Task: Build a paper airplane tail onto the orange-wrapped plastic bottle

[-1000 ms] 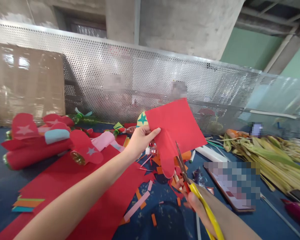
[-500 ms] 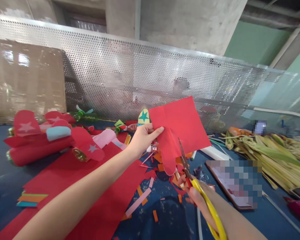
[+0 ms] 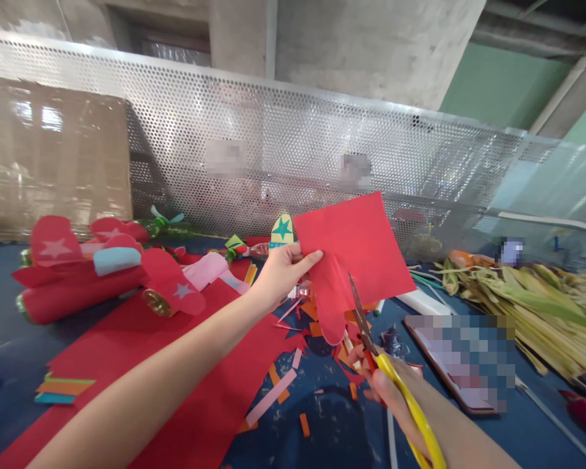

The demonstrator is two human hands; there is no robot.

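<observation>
My left hand pinches the left edge of a red sheet of paper between thumb and fingers, holding it up over the table. A rounded strip hangs from the sheet's lower left, partly cut from the rest. In my right hand is a pair of scissors with yellow handles and dark metal blades. The blades point up and away from me, with the tip at the lower edge of the sheet beside the rounded strip. Some of my right fingers are hidden behind the handles.
Large red sheets lie at left, near red paper-wrapped bottles with stars. Orange and pink scraps litter the blue table. A phone and dried husks are at right. A perforated metal panel runs along the back.
The view has shifted very slightly. Both hands, the red sheet and the scissors keep nearly the same positions relative to each other.
</observation>
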